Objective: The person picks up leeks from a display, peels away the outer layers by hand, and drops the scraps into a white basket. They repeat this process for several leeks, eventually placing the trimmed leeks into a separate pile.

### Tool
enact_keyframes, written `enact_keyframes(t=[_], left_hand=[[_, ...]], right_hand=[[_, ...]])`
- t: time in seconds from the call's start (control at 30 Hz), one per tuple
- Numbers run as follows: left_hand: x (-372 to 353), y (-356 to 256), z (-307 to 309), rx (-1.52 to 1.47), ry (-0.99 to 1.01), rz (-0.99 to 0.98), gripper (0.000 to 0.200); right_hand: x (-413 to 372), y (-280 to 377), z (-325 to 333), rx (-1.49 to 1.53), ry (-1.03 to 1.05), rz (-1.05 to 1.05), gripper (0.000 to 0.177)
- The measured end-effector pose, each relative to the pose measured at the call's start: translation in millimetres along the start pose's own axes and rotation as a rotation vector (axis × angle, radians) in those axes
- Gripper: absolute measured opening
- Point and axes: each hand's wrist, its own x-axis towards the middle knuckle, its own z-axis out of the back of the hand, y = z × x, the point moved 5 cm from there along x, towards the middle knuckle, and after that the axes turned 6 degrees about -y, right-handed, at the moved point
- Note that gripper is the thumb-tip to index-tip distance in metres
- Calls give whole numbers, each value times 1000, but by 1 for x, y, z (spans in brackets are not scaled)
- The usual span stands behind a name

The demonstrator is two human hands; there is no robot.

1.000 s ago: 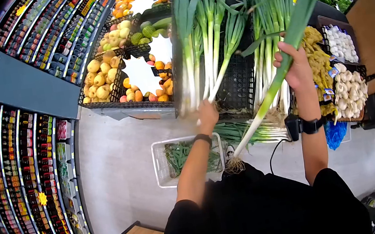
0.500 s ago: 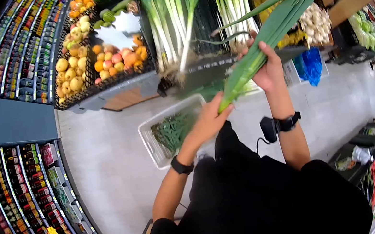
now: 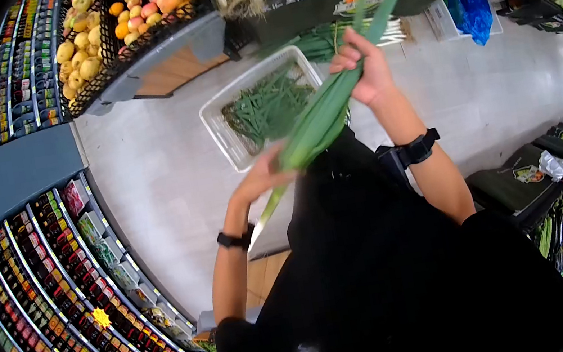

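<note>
Pale floor (image 3: 148, 159) below; leek (image 3: 323, 120) slants through both hands (image 3: 261, 177) (image 3: 370, 69).

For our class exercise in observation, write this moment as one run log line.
left hand: blurred, at lower part of leek | right hand: gripping its leaves | white crate: on floor, holding green leaf pieces

Yel. fruit (image 3: 90, 67) in blk crate (image 3: 105, 36); blue bag (image 3: 472, 13).

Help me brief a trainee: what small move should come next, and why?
Perhaps peel an outer leaf from the long green-and-white leek with the left hand, while the right hand steadies its upper leaves: both hands are on it, and the rectangular white plastic basket holds green leaf pieces.
</note>
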Motion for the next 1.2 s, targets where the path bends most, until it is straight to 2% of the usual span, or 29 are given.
enact_keyframes(t=[0.07, 0.1, 0.17, 0.23, 0.27, 0.3, 0.37, 0.43, 0.47, 0.53, 0.57, 0.63, 0.67, 0.7, 0.77, 0.8, 0.87, 0.93, 0.97, 1.03, 1.07, 1.13, 1.2], left_hand=[[30, -31, -4, 11, -7, -232, 61], [37, -52, -8, 9, -12, -231, 61], [46, -84, -27, 143, 217, -142, 44], [58, -77, -28, 153, 204, -76, 41], [62, -74, -28, 172, 204, -14, 38], [61, -73, -27, 174, 202, -24, 38], [57, -67, -28, 99, 233, -41, 25], [51, -52, -24, 136, 179, -20, 22], [50, -41, -18, 196, 129, -4, 24], [44, -39, -11, 296, 24, -9, 27], [41, -41, -10, 299, 22, -2, 27], [36, -41, 0, 506, -105, 63, 25], [35, -39, 7, 568, -138, 83, 26], [33, -41, 9, 564, -147, 90, 26], [25, -43, 23, 817, -267, 199, 27], [22, -42, 26, 892, -290, 135, 29], [20, -38, 31, 997, -326, 149, 28], [19, -38, 31, 1117, -347, 159, 27], [18, -41, 32, 1178, -385, 174, 27], [15, -43, 31, 1232, -427, 193, 27], [13, -45, 32, 1276, -451, 177, 26], [6, -46, 33, 1331, -470, 172, 26], [8, -45, 30, 1380, -419, 161, 28]], right_hand=[[-21, -35, -21, -78, -40, -48, 18], [-27, -46, -29, -80, -40, -53, 18], [-35, -65, -46, -220, 41, -75, 18], [-40, -67, -57, -292, 105, -66, 15], [-41, -61, -65, -316, 121, -28, 13], [-42, -53, -73, -340, 141, 12, 15], [-34, -29, -77, -315, 134, 14, 14], [-19, 3, -81, -91, 359, 6, 14], [-6, 21, -74, -89, 368, 8, 14], [10, 46, -66, -73, 562, 55, 14], [15, 45, -58, -65, 560, 53, 14], [30, 45, -23, -298, -35, 205, 16], [36, 50, -3, -367, -169, 273, 23], [41, 60, 24, -368, -168, 261, 23], [36, 103, 73, -857, -501, 760, 53], [26, 93, 66, -862, -497, 745, 53], [-49, 58, -15, -1525, -278, 1485, 87], [-92, 4, -82, -1882, 239, 1531, 100], [-93, -1, -93, -1875, 229, 1527, 100], [-103, -4, -106, -1588, 231, 1658, 102], [-103, -10, -111, -1581, 246, 1657, 102], [-95, -49, -112, -1960, 668, 1226, 108], [-70, -99, -67, -2163, 942, 874, 106]])
